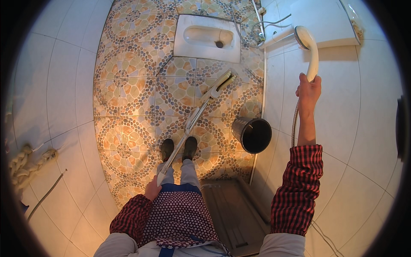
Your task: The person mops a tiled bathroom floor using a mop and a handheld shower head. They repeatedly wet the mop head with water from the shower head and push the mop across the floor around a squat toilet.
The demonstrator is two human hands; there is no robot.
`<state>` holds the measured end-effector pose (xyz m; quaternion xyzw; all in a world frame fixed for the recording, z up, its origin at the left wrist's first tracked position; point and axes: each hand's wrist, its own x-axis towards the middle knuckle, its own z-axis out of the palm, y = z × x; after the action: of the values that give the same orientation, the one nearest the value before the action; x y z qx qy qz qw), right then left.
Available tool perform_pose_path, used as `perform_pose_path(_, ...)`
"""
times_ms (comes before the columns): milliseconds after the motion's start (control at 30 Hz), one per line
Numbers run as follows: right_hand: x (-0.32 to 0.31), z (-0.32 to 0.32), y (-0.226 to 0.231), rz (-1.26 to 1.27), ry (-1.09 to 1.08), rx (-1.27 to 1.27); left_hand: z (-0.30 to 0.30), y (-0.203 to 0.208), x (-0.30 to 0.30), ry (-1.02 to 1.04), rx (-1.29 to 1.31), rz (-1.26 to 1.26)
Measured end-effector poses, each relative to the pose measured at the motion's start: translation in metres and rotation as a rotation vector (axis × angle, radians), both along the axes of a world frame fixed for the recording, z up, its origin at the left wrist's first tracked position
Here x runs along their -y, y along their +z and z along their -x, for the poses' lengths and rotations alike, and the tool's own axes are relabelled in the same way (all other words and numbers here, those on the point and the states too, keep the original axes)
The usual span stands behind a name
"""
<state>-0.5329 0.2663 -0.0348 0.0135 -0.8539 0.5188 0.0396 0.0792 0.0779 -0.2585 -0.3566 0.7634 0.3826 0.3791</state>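
My left hand (pixel 153 189) is closed round the top end of a long-handled sponge mop (pixel 198 112), low in front of my apron. The mop slants away to the upper right, its pale head (pixel 222 84) resting on the patterned tile floor. Stretched out to the far right, my right hand (pixel 308 92) grips the handle of a white shower head (pixel 314 53), whose face points left. From that hand a metal hose (pixel 295 124) hangs down along the forearm. I cannot make out clearly whether water is flowing.
A white squat toilet (pixel 180 47) is set in the floor ahead. A black bin (pixel 251 135) stands by the right wall, and a brown plastic panel or tub (pixel 231 214) lies beside my legs. White tiled walls flank both sides; a white box-like unit (pixel 325 21) is at upper right.
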Motion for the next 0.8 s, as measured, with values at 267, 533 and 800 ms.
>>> perform_pose_path(267, 0.003, -0.002, -0.003, -0.045, -0.026, 0.032, -0.003, -0.002, 0.000, -0.015, 0.035, 0.012)
perform_pose_path(533, -0.009, 0.006, -0.015, -0.060, 0.012, -0.060, -0.002, -0.002, -0.002, -0.036, 0.025, 0.021)
perform_pose_path(800, -0.002, 0.007, -0.013, -0.044, -0.021, -0.028, -0.003, -0.004, -0.006, -0.022, 0.043, 0.005)
